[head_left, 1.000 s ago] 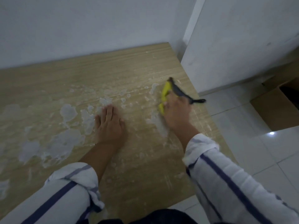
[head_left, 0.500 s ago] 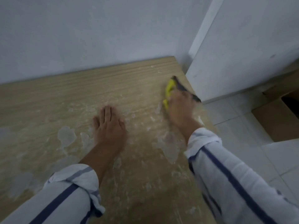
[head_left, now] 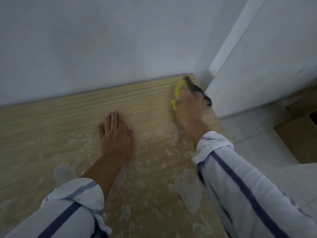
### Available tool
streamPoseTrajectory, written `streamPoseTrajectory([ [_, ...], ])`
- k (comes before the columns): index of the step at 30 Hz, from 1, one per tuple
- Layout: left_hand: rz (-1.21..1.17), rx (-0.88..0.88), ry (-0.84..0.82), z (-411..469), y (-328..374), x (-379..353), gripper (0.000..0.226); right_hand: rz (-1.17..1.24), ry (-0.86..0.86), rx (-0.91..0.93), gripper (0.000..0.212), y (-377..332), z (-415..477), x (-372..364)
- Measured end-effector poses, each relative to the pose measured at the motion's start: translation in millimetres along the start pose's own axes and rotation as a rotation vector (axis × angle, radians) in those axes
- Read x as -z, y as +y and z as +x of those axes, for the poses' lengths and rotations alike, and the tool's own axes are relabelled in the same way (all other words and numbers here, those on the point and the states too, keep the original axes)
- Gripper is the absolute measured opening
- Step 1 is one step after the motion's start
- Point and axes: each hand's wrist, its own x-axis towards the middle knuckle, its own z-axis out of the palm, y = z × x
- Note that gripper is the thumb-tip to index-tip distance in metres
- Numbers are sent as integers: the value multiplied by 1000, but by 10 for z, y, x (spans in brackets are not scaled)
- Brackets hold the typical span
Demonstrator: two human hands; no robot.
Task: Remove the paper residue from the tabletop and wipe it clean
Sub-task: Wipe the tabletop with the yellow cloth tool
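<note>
As the right hand [head_left: 190, 107] has pushed the yellow tool [head_left: 179, 88] from the middle up to the far right corner of the tabletop [head_left: 68, 117], the wood up there looks bare, but white paper residue [head_left: 188, 188] still sits nearer the person, so more rubbing seems needed. The right hand is blurry but curls round the tool and presses it down. The left hand [head_left: 116, 134] lies flat on the wood, fingers straight and close together.

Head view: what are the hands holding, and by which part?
Right hand grips the yellow-and-dark cleaning tool from above, covering most of it; exact finger placement is blurred. Left hand holds nothing, flat on the tabletop.
</note>
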Motion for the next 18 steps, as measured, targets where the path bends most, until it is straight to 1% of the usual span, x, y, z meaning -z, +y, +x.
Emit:
streamPoseTrajectory([
  [1, -4, 0, 0, 28, 2, -1, 60, -1, -11, 154, 36, -287, -42, -72],
  [3, -13, 5, 7, 61, 3, -11, 60, -16, -157, 449, 42, -727, -247, -305],
  [4, -12, 10, 8, 67, 0, -19, 59, -36, -214, 537, 45, -804, -297, -420],
  [5, -8, 13, 8, 69, -2, -20, 59, -47, -226, 571, 48, -789, -243, -436],
  [6, -1, 13, 9, 71, -6, -24, 60, -48, -185, 555, 47, -680, -96, -442],
  [8, 9, 4, 19, 71, -3, -21, 60, -143, -86, 414, 42, -256, 234, -405],
  [9, 7, -1, 17, 67, 4, -18, 60, -190, -58, 295, 41, 19, 394, -333],
  [10, 1, -4, 15, 64, 8, -18, 59, -201, -43, 138, 41, 295, 526, -240],
  [12, -13, -2, 20, 50, 11, -16, 59, -127, -66, -155, 37, 542, 579, -57],
  [13, -18, -1, 24, 47, 16, -9, 59, -111, -48, -212, 37, 514, 546, -67],
  [14, -17, -3, 24, 45, 17, -12, 59, -65, 2, -188, 40, 387, 485, -89],
  [15, -14, -3, 26, 51, 12, -13, 59, 25, 65, -117, 44, 168, 354, -113],
  [16, -13, -1, 28, 60, 8, -18, 59, 111, 93, -10, 48, -79, 159, -140],
  [17, -17, 2, 27, 64, 5, -22, 58, 145, 61, 130, 46, -312, -110, -225],
  [18, -28, 6, 21, 67, 0, -22, 58, 123, -4, 274, 45, -511, -443, -296],
])
